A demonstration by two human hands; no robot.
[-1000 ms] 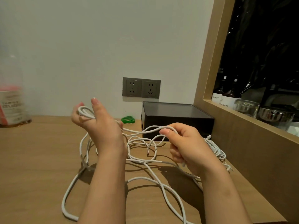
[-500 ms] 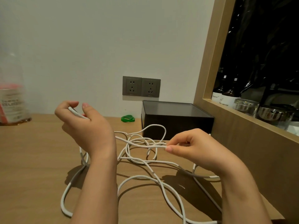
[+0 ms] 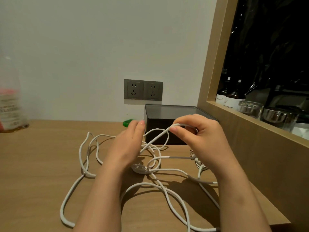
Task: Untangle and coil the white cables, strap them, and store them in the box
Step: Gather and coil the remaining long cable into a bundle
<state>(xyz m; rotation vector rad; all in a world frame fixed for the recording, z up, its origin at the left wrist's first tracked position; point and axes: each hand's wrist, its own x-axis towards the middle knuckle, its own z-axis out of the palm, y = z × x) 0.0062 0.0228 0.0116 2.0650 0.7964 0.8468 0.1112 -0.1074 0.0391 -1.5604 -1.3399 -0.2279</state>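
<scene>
The left hand (image 3: 128, 143) is no longer gripping a raised strand at the left; it is reaching low with fingers stretched out toward the right hand (image 3: 200, 136), which is pinching a lifted loop in front of the black rectangular box (image 3: 167, 110). The thin white cables (image 3: 76, 184) are sprawling in tangled loops across the wooden desk (image 3: 41, 156).

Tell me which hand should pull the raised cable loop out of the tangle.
Right. The right hand pinches the raised loop of the white cable before the box, so it can probably just pull. The left hand hovers straight-fingered over the tangle, gripping nothing visible.
</scene>
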